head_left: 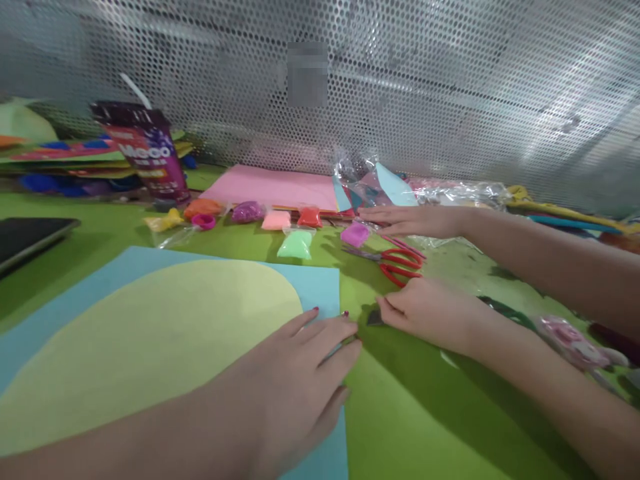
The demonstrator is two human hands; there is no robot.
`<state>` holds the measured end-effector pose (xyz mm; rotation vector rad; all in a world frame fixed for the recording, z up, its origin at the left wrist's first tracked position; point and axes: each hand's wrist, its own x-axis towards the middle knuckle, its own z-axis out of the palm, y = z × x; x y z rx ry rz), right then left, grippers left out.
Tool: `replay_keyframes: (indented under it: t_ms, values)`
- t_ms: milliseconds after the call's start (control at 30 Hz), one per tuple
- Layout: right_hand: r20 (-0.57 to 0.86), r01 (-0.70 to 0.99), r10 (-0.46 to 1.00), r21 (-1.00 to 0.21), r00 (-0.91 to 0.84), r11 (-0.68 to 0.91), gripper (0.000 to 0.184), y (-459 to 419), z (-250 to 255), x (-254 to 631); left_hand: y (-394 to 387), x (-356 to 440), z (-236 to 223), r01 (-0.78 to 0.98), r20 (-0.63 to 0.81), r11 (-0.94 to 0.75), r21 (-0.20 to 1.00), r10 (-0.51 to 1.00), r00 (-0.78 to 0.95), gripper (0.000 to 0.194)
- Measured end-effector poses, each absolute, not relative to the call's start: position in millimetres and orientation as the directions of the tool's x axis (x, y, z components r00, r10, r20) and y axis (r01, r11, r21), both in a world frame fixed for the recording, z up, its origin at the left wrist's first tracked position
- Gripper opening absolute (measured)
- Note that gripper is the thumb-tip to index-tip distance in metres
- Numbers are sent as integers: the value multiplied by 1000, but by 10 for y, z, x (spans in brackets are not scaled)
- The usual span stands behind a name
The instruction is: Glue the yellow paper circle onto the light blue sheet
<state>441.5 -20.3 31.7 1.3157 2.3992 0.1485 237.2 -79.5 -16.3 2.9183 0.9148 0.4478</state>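
My left hand (300,373) lies palm down with fingers spread, pressing on the right edge of a light blue sheet (320,287). A large pale yellow rounded paper (175,333) lies on that sheet, partly under my forearm. To the right, my right hand (425,307) is closed, its fingers pinched at a small dark grey flat piece (375,317) on the green table; its exact kind is unclear. Just beyond are red-handled scissors (400,262). Another person's hand (400,219) reaches in from the right, above the scissors, near a purple clay packet (355,233).
Clay packets in several colours, one green (296,245), line the table beyond the sheet. Behind them lie pink paper (275,187) and clear wrappers (460,193). A purple cup (150,153) with a straw stands back left, near a dark tablet-like object (30,237). A perforated metal panel (400,80) rises behind.
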Motion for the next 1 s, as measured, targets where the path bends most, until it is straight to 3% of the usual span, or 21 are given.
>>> replay_keyframes:
  t_ms: [167,433,633,833,1000]
  values:
    - [-344,800,810,215,-475,561,50,-161,291,4485,-790,2368,-153,544,245,-827,143,562,790,36]
    - [-373,777,807,272,-458,567,40,-180,290,4443,-799,2372,-164,542,267,-823,168,567,779,36]
    - [-256,823,865,281,-431,493,46,-227,285,4416,-789,2374,-202,544,293,-826,145,561,774,35]
    - [-324,812,821,206,-470,547,48,-190,303,4470,-784,2371,-181,546,275,-826,139,562,780,35]
    - [-342,823,843,254,-414,507,50,-210,310,4444,-782,2375,-174,549,262,-824,139,565,782,36]
